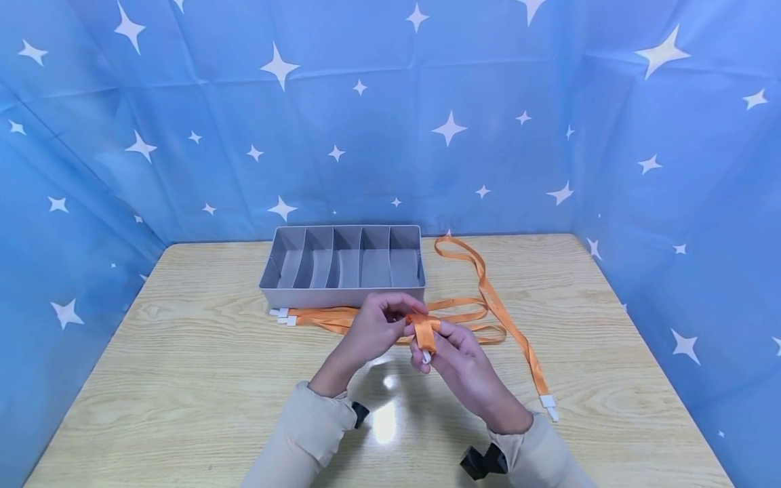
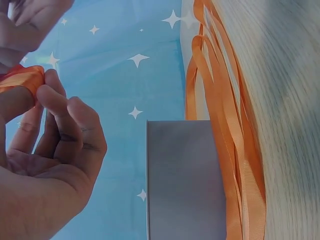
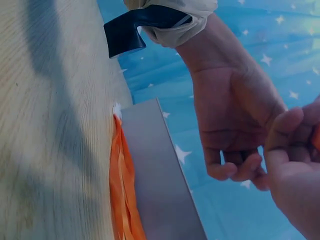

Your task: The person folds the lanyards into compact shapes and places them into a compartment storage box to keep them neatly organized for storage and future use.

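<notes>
Above the table's middle, a folded orange lanyard is held up between both hands, and its white clip pokes out at the bottom. My right hand grips the bundle from the right, fingers curled beneath it. From the other side my left hand pinches the strap; in the left wrist view, its thumb and a fingertip meet at the orange loop. Behind the hands, several orange lanyards lie lengthwise, partly covered, with white clips at their left end. The right wrist view shows little of the held strap.
A grey divided box stands at the back, directly behind the lying lanyards; its compartments hold nothing visible. Another orange lanyard stretches diagonally on the right, its white clip toward the front. A blue starry curtain surrounds the wooden table.
</notes>
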Action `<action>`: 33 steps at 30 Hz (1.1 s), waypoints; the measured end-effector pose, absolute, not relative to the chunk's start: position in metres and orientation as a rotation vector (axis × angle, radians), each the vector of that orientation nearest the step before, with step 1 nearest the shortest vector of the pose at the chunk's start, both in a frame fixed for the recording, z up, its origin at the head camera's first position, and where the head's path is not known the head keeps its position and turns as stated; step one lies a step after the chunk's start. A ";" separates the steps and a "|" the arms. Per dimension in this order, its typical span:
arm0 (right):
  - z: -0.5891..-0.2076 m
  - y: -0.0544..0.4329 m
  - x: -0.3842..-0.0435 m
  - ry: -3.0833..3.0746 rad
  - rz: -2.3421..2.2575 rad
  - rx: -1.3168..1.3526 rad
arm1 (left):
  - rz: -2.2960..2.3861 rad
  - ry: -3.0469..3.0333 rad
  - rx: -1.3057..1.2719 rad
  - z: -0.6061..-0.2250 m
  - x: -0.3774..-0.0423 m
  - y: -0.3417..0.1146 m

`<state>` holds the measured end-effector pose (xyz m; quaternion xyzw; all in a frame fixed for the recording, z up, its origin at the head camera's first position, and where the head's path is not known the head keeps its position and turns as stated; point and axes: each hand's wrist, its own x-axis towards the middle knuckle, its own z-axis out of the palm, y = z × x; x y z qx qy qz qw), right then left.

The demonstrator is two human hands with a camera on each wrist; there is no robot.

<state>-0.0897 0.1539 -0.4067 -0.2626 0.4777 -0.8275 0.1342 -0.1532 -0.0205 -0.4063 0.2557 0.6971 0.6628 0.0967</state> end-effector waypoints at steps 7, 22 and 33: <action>-0.412 0.154 -0.092 1.323 -2.501 -0.759 | 1.960 2.070 0.732 -0.408 -0.151 -0.018; -0.421 0.155 -0.094 1.412 -2.627 -0.539 | 1.813 2.365 0.967 -0.415 -0.139 -0.011; -0.422 0.157 -0.097 1.599 -2.572 -0.493 | 1.630 2.368 1.112 -0.412 -0.134 -0.015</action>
